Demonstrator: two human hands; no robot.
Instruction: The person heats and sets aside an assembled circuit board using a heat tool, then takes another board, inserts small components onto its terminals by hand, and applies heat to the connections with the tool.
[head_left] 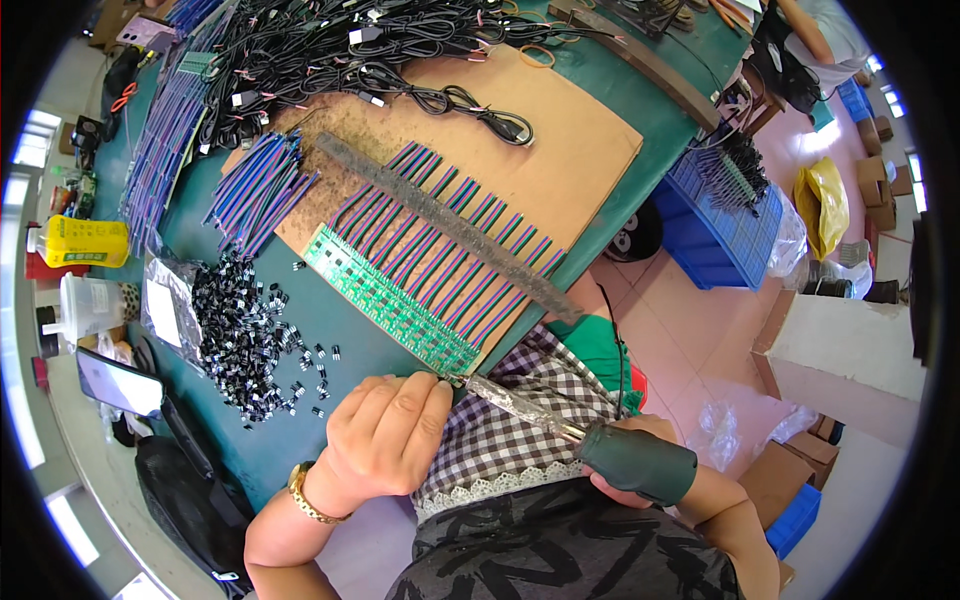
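My right hand (pixel 650 428) is wrapped round the dark handle of a soldering iron (pixel 530 412). The iron's tip reaches the near right end of a green circuit board panel (pixel 395 302). My left hand (pixel 388 432) is closed beside that same end, fingertips pinched together; whatever they hold is hidden. Rows of striped multicoloured wires (pixel 425 262) run out from the panel's far edge. Across the wires lies a worn metal bar (pixel 440 215). Panel, wires and bar rest on a brown cardboard sheet (pixel 580 130).
Small black components (pixel 245 335) lie heaped on the green table, left of the panel. Beyond them are a wire bundle (pixel 262 195) and tangled black cables (pixel 330 60). A phone (pixel 120 383) stands at left. A blue crate (pixel 715 225) is on the right.
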